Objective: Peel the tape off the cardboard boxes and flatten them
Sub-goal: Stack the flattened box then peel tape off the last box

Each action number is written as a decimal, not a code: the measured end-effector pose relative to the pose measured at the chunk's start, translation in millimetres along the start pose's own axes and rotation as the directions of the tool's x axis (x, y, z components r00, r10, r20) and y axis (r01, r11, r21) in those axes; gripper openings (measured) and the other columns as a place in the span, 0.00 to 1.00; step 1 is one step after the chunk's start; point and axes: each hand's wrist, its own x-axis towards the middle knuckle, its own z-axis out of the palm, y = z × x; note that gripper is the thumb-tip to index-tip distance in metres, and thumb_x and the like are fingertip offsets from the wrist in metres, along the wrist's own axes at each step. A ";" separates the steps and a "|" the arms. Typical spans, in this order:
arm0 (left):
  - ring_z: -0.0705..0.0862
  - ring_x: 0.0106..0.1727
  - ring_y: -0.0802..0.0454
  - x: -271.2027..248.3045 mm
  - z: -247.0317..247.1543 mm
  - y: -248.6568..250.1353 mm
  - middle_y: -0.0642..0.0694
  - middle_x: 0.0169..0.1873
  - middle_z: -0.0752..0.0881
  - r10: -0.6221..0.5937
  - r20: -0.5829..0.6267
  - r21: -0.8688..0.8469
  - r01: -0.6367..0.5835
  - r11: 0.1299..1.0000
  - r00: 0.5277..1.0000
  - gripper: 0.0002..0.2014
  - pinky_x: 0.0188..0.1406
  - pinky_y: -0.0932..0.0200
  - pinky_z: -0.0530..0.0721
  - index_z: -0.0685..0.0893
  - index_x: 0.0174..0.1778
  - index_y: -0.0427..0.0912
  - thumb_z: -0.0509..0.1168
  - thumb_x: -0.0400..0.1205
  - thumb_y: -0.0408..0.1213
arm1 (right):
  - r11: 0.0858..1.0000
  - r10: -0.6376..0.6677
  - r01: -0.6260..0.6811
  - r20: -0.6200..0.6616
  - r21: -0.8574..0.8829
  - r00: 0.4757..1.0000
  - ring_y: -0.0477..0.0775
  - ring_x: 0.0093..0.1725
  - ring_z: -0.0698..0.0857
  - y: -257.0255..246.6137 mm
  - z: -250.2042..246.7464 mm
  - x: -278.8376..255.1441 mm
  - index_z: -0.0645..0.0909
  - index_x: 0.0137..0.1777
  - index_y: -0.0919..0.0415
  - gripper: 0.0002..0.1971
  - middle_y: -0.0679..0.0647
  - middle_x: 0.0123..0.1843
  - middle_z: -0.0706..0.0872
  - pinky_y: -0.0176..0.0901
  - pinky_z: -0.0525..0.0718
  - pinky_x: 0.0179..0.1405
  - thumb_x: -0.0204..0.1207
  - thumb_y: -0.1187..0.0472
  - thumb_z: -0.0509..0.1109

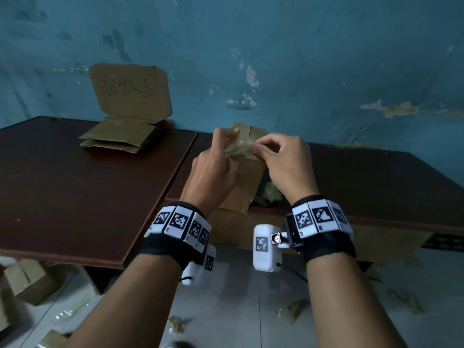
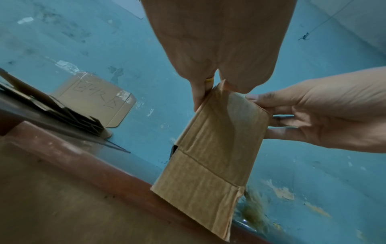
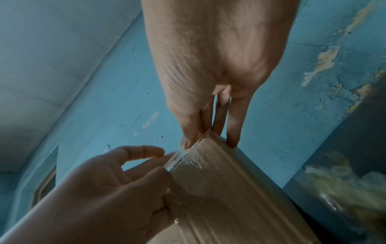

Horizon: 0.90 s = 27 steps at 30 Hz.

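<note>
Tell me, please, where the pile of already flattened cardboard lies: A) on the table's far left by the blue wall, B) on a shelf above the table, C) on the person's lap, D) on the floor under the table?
A: in the head view the flattened cardboard pile lies on the far left of the table, against the blue wall.

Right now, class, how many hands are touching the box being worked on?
2: the left hand grips the box at its top left, and the right hand pinches the tape at its top right.
</note>
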 end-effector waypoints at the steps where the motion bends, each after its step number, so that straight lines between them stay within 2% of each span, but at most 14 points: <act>1: 0.88 0.45 0.44 1.3 -1.7 -0.4 0.49 0.78 0.84 0.003 0.019 0.017 -0.003 1.000 1.000 0.20 0.44 0.51 0.78 0.71 0.70 0.42 0.63 0.84 0.24 | 1.000 -0.005 0.005 -0.001 -0.002 1.000 0.42 0.44 0.90 -0.5 1.4 -0.6 0.94 0.49 0.52 0.08 0.42 0.42 0.93 0.42 0.87 0.43 0.80 0.48 0.81; 3: 0.91 0.48 0.41 2.7 -4.2 -1.2 0.49 0.79 0.83 0.005 0.034 0.041 -0.006 0.999 0.999 0.23 0.47 0.47 0.83 0.68 0.70 0.46 0.64 0.82 0.23 | 0.999 -0.021 0.021 -0.007 -0.024 1.000 0.42 0.41 0.90 -1.0 4.4 -1.3 0.94 0.48 0.52 0.08 0.43 0.40 0.93 0.42 0.86 0.40 0.81 0.48 0.80; 5: 0.91 0.47 0.40 1.7 -5.0 -3.0 0.50 0.78 0.84 0.005 0.010 0.019 -0.005 1.000 1.000 0.22 0.46 0.46 0.86 0.69 0.69 0.46 0.64 0.83 0.25 | 0.999 -0.030 0.030 -0.018 -0.042 0.999 0.43 0.41 0.89 -0.9 6.0 -0.7 0.93 0.48 0.52 0.09 0.43 0.39 0.92 0.41 0.85 0.38 0.82 0.48 0.80; 6: 0.92 0.50 0.42 0.8 -5.0 -3.7 0.51 0.77 0.85 -0.009 -0.013 -0.027 0.009 1.000 1.000 0.20 0.47 0.46 0.89 0.70 0.68 0.45 0.65 0.84 0.26 | 0.999 -0.026 0.025 -0.025 -0.033 0.999 0.42 0.41 0.89 -0.2 5.7 -0.2 0.94 0.48 0.52 0.08 0.43 0.40 0.92 0.40 0.84 0.39 0.81 0.48 0.80; 8: 0.93 0.59 0.51 -1.1 -5.1 -2.6 0.51 0.75 0.86 -0.067 -0.050 -0.175 0.057 0.983 0.997 0.16 0.53 0.43 0.93 0.74 0.67 0.44 0.68 0.86 0.28 | 1.000 -0.011 0.011 -0.037 0.000 0.999 0.40 0.42 0.90 2.4 3.2 0.3 0.94 0.48 0.53 0.08 0.43 0.41 0.93 0.38 0.85 0.41 0.81 0.50 0.81; 10: 0.89 0.69 0.60 -2.3 -4.8 0.1 0.49 0.75 0.86 -0.120 -0.042 -0.311 0.101 0.945 0.992 0.18 0.65 0.49 0.92 0.76 0.67 0.43 0.73 0.85 0.32 | 1.000 -0.007 0.008 -0.038 0.022 0.999 0.40 0.43 0.90 5.2 0.5 0.2 0.95 0.49 0.54 0.07 0.43 0.42 0.93 0.39 0.88 0.44 0.81 0.51 0.81; 12: 0.86 0.72 0.64 -2.7 -4.0 2.1 0.49 0.74 0.86 -0.139 -0.025 -0.348 0.122 0.930 0.990 0.22 0.70 0.57 0.89 0.76 0.69 0.42 0.77 0.83 0.33 | 1.000 -0.007 0.008 -0.042 0.030 0.999 0.40 0.44 0.91 6.7 -1.2 0.1 0.95 0.48 0.53 0.06 0.43 0.42 0.93 0.41 0.90 0.47 0.81 0.52 0.81; 16: 0.85 0.65 0.76 -2.6 -1.7 -1.1 0.57 0.66 0.86 -0.148 -0.051 -0.331 0.123 0.936 0.988 0.21 0.66 0.64 0.88 0.76 0.67 0.44 0.73 0.83 0.23 | 1.000 -0.008 0.009 -0.051 0.025 0.999 0.38 0.44 0.90 7.1 -0.8 0.0 0.95 0.48 0.54 0.07 0.42 0.41 0.93 0.31 0.85 0.43 0.81 0.51 0.81; 18: 0.86 0.64 0.73 -1.9 0.0 -3.1 0.56 0.65 0.87 -0.158 -0.072 -0.306 0.129 0.943 0.985 0.21 0.66 0.64 0.88 0.77 0.66 0.43 0.72 0.82 0.22 | 1.000 -0.009 0.010 -0.057 0.016 0.998 0.37 0.44 0.90 7.3 -0.4 -0.1 0.95 0.48 0.53 0.06 0.41 0.41 0.93 0.25 0.82 0.40 0.81 0.51 0.81; 20: 0.88 0.67 0.63 -1.6 2.3 -5.9 0.52 0.66 0.89 -0.151 -0.091 -0.259 0.123 0.958 0.984 0.19 0.67 0.57 0.90 0.77 0.64 0.42 0.71 0.81 0.22 | 1.000 -0.007 0.007 -0.055 0.014 0.998 0.35 0.44 0.89 7.1 -0.1 -0.4 0.94 0.48 0.53 0.06 0.40 0.41 0.93 0.21 0.80 0.39 0.81 0.52 0.81; 21: 0.89 0.68 0.58 -1.6 2.9 -7.1 0.51 0.66 0.89 -0.139 -0.095 -0.233 0.114 0.966 0.986 0.18 0.66 0.52 0.91 0.77 0.62 0.43 0.70 0.81 0.22 | 1.000 -0.007 0.008 -0.052 0.018 0.999 0.34 0.44 0.89 6.5 0.2 -0.7 0.94 0.48 0.52 0.05 0.40 0.41 0.93 0.21 0.80 0.40 0.81 0.52 0.81; 23: 0.90 0.70 0.52 -1.3 2.2 -7.8 0.50 0.66 0.91 -0.117 -0.097 -0.187 0.097 0.977 0.988 0.18 0.64 0.45 0.92 0.77 0.60 0.46 0.68 0.81 0.22 | 1.000 -0.004 0.006 -0.048 0.026 0.999 0.35 0.44 0.90 5.9 1.3 -0.9 0.95 0.48 0.53 0.05 0.40 0.41 0.93 0.26 0.83 0.43 0.81 0.52 0.81; 25: 0.90 0.70 0.52 -0.6 -1.0 -7.7 0.50 0.66 0.91 -0.105 -0.086 -0.161 0.090 0.983 0.991 0.18 0.64 0.46 0.92 0.77 0.60 0.45 0.66 0.80 0.21 | 1.000 -0.003 0.004 -0.046 0.024 0.999 0.37 0.44 0.90 5.6 2.0 -0.8 0.95 0.49 0.53 0.06 0.41 0.41 0.93 0.32 0.85 0.44 0.81 0.52 0.81; 27: 0.89 0.71 0.55 -0.8 -4.2 -6.4 0.49 0.67 0.91 -0.102 -0.057 -0.190 0.090 0.978 0.993 0.18 0.65 0.52 0.91 0.77 0.62 0.41 0.65 0.80 0.20 | 1.000 -0.006 0.007 -0.052 0.019 0.999 0.35 0.43 0.89 5.9 2.1 -0.7 0.95 0.48 0.53 0.06 0.40 0.40 0.92 0.29 0.84 0.42 0.82 0.52 0.81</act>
